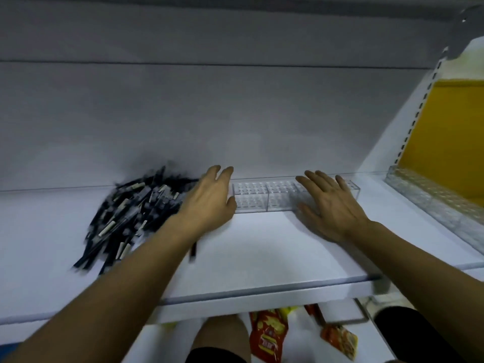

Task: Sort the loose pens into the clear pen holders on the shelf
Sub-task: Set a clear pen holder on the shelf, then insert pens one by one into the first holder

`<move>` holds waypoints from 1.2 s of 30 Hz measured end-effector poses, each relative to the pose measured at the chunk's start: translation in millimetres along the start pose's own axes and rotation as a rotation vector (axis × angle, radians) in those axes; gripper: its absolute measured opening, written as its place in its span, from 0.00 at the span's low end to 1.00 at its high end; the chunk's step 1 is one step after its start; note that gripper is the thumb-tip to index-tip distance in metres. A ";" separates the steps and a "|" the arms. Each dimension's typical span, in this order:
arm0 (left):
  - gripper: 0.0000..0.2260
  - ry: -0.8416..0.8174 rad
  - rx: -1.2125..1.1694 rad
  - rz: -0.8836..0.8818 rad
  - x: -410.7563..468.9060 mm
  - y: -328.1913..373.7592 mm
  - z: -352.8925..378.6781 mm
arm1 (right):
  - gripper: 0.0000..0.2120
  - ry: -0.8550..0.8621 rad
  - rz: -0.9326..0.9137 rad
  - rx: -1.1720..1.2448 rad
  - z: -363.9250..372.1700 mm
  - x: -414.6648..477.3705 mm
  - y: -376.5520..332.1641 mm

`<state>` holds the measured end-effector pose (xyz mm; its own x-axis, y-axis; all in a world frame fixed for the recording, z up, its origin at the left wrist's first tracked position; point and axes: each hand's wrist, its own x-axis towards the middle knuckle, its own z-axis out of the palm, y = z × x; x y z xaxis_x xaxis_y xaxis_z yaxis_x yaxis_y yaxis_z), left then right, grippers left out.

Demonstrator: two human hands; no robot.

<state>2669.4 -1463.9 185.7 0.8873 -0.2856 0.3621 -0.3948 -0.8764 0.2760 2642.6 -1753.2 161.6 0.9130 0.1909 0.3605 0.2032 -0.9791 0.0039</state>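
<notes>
A heap of loose dark pens (131, 213) with white caps lies on the left of the white shelf (262, 247). A row of clear pen holders (267, 196) with hole grids stands at the back middle, holding no pens. My left hand (209, 203) reaches in with straight fingers, its thumb at the left end of the holders, and partly covers the pen heap. My right hand (332, 205) lies flat with spread fingers over the right end of the holders. One pen (193, 251) pokes out from under my left forearm.
A second row of clear holders (429, 203) runs along the neighbouring shelf on the right, in front of a yellow back panel (445, 132). Red and yellow snack packets (269, 334) lie on the lower shelf below the front edge.
</notes>
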 end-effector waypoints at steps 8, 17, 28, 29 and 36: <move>0.27 -0.035 0.213 -0.189 -44.6 -111.2 -80.0 | 0.22 0.104 -0.190 0.224 -5.1 26.1 -123.2; 0.33 -0.331 0.021 -0.744 -56.4 -149.5 -116.9 | 0.18 -0.003 -0.099 0.488 41.6 42.9 -209.2; 0.29 -0.249 -0.222 -0.803 -4.5 -151.5 -119.7 | 0.18 -0.027 -0.148 0.472 48.1 45.4 -207.0; 0.29 -0.256 -0.210 -0.787 1.7 -150.8 -118.0 | 0.18 -0.028 -0.148 0.470 48.0 45.4 -207.7; 0.27 -0.470 -0.074 -0.684 42.4 -134.1 -92.7 | 0.20 -0.048 -0.153 0.447 53.3 47.4 -208.7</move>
<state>2737.8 -1322.6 246.6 0.9375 0.1543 -0.3118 0.2678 -0.8921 0.3639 2662.3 -1536.1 128.1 0.8741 0.3437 0.3431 0.4590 -0.8157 -0.3521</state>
